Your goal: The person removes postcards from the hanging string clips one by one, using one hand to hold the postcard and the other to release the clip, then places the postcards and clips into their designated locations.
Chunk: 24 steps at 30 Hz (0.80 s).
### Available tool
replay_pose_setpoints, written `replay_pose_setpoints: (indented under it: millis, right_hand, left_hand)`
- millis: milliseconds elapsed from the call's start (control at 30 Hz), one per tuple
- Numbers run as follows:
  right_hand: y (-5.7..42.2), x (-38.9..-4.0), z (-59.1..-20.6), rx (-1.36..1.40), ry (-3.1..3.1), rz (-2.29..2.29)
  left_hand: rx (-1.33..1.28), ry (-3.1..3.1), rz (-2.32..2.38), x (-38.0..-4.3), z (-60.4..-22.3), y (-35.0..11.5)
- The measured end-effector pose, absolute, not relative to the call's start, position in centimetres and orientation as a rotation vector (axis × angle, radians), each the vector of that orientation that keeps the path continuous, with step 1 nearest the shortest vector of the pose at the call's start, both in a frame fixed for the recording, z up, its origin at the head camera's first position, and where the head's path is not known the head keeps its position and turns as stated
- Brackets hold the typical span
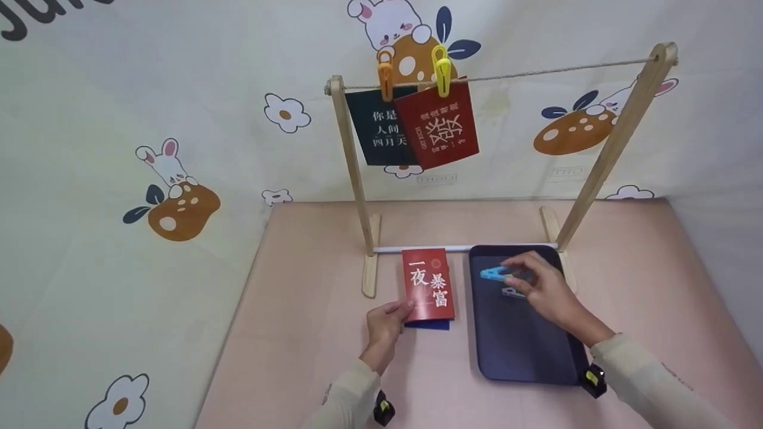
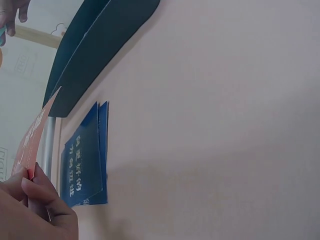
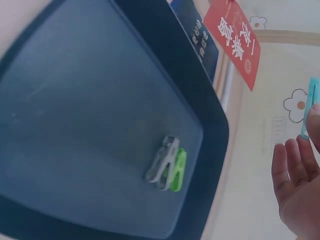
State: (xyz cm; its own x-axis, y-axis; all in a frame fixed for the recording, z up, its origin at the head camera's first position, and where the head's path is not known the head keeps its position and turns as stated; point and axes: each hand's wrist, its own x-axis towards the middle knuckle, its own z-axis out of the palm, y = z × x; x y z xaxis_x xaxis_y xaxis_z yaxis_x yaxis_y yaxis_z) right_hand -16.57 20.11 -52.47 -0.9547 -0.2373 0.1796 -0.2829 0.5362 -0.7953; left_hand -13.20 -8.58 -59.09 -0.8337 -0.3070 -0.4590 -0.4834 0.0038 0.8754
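My left hand [image 1: 386, 328] pinches a red card [image 1: 428, 283] with white characters by its lower left edge. In the left wrist view the card is raised off the table, over blue cards [image 2: 85, 160] that lie on the surface. My right hand [image 1: 545, 289] holds a light blue clothespin [image 1: 493, 273] between thumb and fingers, above the dark tray [image 1: 524, 357]. Inside the tray lie a grey clothespin [image 3: 163, 161] and a green clothespin [image 3: 178, 170], side by side.
A wooden rack [image 1: 353, 173] with a string [image 1: 536, 71] stands at the back. From the string hang a dark card [image 1: 381, 134] by an orange clothespin [image 1: 385, 76] and a red card [image 1: 440, 128] by a yellow clothespin [image 1: 442, 71]. The hanging cards overlap.
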Motion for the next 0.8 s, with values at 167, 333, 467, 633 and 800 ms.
replay_pose_setpoints:
  millis: [167, 333, 467, 633, 800]
  right_hand:
    - [20.6, -16.1, -54.2, 0.409, -2.746, 1.363]
    - [21.3, -15.5, -56.2, 0.297, -2.797, 1.263]
    - [21.9, -15.0, -57.7, 0.211, -2.834, 1.199]
    - [22.4, -14.6, -58.7, 0.141, -2.883, 1.137]
    - [22.7, -14.2, -59.4, 0.081, -2.943, 1.076]
  left_hand:
    - [-0.851, 2.151, 1.931, -13.0, -59.7, -8.7]
    - [-0.865, 2.184, 1.86, -13.0, -60.3, -9.0]
    - [-0.907, 2.187, 1.792, -12.9, -60.8, -9.2]
    - [-0.966, 2.188, 1.757, -12.9, -61.2, -9.3]
    - [-0.934, 2.223, 1.808, -13.0, -61.2, -9.1]
